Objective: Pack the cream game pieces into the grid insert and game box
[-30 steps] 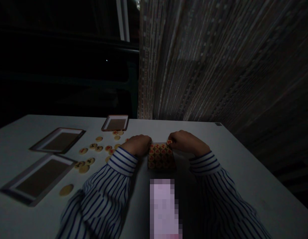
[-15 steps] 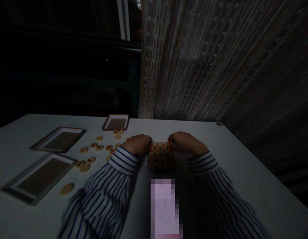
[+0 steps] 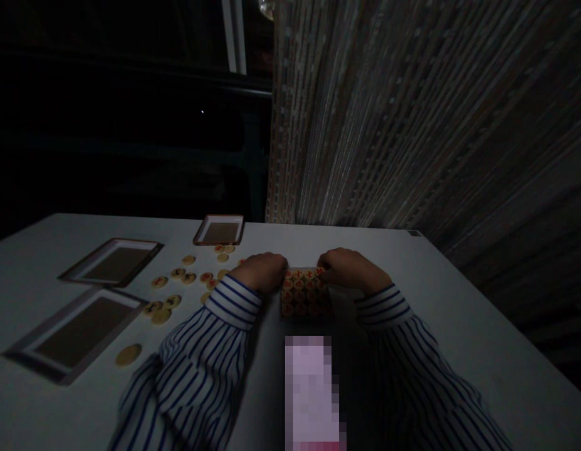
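Note:
In the head view, a small box (image 3: 307, 315) stands on the table with xiangqi pieces (image 3: 299, 285) set in rows, their red characters facing up. My left hand (image 3: 262, 272) is closed at the box's far left corner, fingertips partly hidden, seeming to grip its edge. At the far right corner my right hand (image 3: 352, 270) has its fingers curled on a xiangqi piece (image 3: 319, 272) in the top row. Loose xiangqi pieces (image 3: 161, 316) lie scattered to the left of my left forearm, some with red and some with dark characters.
Three shallow trays or lids with pale rims lie on the left of the white table (image 3: 459, 351): a near one (image 3: 83, 332), a middle one (image 3: 114, 263) and a far one (image 3: 219, 230). A string curtain (image 3: 346, 125) hangs behind the table. The room is dim.
The view has shifted very slightly. Both hands stay at the box's far corners, and the pieces look the same.

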